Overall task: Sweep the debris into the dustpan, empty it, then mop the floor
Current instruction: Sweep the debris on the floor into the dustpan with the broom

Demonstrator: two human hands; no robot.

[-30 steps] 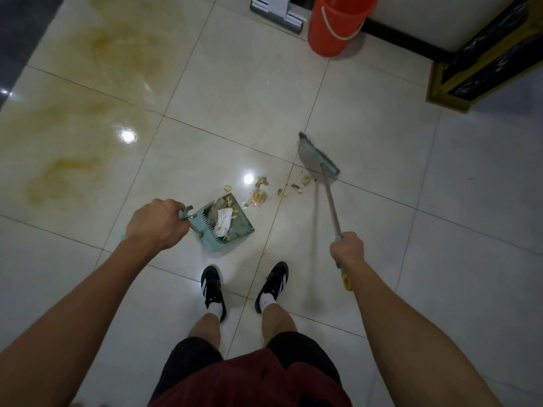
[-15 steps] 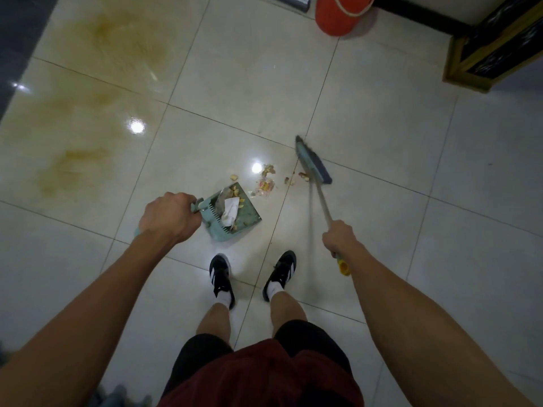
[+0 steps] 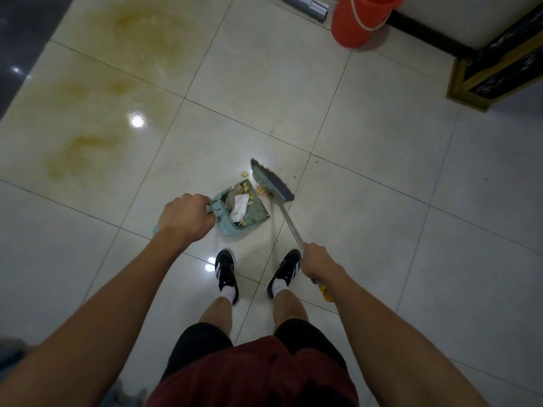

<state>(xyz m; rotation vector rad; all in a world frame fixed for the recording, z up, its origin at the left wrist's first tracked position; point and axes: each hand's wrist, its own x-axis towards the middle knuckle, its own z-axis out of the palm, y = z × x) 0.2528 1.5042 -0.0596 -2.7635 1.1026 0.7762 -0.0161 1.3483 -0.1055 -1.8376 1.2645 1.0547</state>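
The teal dustpan (image 3: pixel 248 212) on the floor holds crumpled paper (image 3: pixel 239 207) and yellowish scraps (image 3: pixel 245 188). Left hand (image 3: pixel 183 220) fingers grip its handle; right hand (image 3: pixel 318 264) fingers grip the broom (image 3: pixel 271 183), whose head touches the dustpan's mouth. An orange bucket (image 3: pixel 358 20) stands well beyond the dustpan.

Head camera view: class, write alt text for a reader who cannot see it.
A person's right hand sweeps a broom against food scraps at the mouth of a green dustpan held by the left hand. Yellow-brown stains mark the tiled floor.
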